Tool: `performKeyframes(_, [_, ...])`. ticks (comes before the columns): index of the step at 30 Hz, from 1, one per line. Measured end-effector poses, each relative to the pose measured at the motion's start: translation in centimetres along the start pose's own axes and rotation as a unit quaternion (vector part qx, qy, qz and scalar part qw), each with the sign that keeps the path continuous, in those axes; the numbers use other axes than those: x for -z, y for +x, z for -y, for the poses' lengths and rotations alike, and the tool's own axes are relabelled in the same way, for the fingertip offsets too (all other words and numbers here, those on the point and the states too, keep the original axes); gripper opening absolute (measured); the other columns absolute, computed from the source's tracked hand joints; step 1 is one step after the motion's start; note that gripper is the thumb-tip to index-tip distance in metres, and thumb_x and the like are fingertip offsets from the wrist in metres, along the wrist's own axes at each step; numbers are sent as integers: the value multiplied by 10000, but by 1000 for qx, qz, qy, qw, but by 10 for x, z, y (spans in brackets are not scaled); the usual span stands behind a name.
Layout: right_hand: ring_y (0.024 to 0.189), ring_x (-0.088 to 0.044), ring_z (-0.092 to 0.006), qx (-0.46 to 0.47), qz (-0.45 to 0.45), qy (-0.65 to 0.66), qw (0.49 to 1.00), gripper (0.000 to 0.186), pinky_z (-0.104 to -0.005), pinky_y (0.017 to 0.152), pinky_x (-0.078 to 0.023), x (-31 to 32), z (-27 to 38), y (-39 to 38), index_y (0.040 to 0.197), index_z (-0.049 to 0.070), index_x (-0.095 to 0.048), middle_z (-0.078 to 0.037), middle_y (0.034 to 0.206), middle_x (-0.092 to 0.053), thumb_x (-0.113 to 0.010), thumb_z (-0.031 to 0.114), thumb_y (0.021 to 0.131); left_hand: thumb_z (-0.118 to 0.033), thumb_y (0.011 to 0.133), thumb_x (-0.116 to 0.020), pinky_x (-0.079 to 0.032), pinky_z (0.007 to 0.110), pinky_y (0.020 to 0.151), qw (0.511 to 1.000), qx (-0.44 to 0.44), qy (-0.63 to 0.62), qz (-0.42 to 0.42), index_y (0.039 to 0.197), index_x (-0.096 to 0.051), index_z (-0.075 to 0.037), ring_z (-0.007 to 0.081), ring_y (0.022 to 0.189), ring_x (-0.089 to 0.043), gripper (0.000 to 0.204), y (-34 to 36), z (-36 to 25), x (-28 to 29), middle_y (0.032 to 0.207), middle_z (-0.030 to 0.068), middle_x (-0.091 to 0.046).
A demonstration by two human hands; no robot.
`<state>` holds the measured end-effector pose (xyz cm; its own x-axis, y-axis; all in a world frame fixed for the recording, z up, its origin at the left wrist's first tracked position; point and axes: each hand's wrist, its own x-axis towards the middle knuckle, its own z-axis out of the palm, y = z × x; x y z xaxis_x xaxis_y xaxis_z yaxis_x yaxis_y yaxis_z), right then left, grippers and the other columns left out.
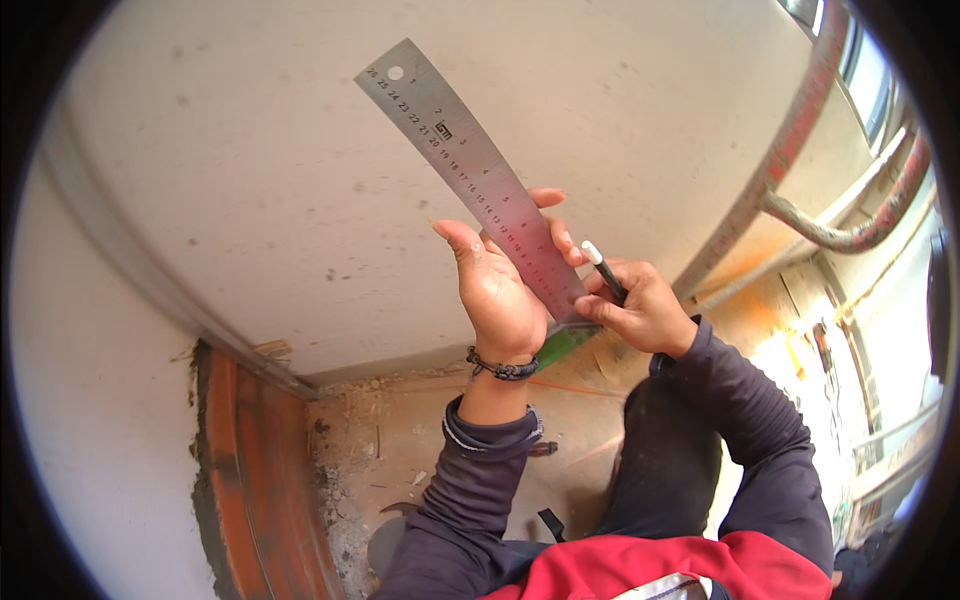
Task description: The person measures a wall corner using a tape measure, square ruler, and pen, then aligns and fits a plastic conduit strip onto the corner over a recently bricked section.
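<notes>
A long steel ruler (pixel 459 160) with printed scales slants up and left in front of the pale board. My left hand (pixel 497 300) supports it from beneath, palm showing, thumb raised apart from it and fingertips curled round its right edge. My right hand (pixel 640 305) pinches the ruler's lower end and also holds a black marker (pixel 610 278) with a white tip, pointing up. A green item (pixel 560 347) shows just below the ruler, partly hidden by my hands; I cannot make out what it is.
A pale board (pixel 280 180) fills the upper view. Red-stained metal tubing (pixel 800 110) runs at the right. An orange-brown panel (pixel 260 470) with a grey mortar edge is at lower left. Below, the dusty floor (pixel 385 440) has debris and small dark tools, beside my dark-trousered leg (pixel 665 460).
</notes>
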<state>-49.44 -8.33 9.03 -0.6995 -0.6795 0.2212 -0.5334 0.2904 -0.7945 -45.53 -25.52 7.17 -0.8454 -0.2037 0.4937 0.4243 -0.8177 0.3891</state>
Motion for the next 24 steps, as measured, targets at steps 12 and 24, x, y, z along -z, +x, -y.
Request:
performKeyframes(12, [664,-505,-267,-7,-214,-169,962,74,-352,618,-417,124,-114,-147,802,-15,-609,-120,723,-522,-670,16,830,-578,1000,-312,-494,353,851,929,-33,366,-46,1283,-503,-19,185,945,-603,655,-15,113,13,1044,90,-634])
performKeyframes(24, [628,-609,-267,-512,-517,-153,669,195,-377,626,-475,45,-394,-447,801,16,-663,-144,682,-647,-665,194,882,-407,1034,-313,-319,361,1090,725,493,302,374,1410,-425,10,247,1300,-444,573,-57,218,-4,1412,149,-478])
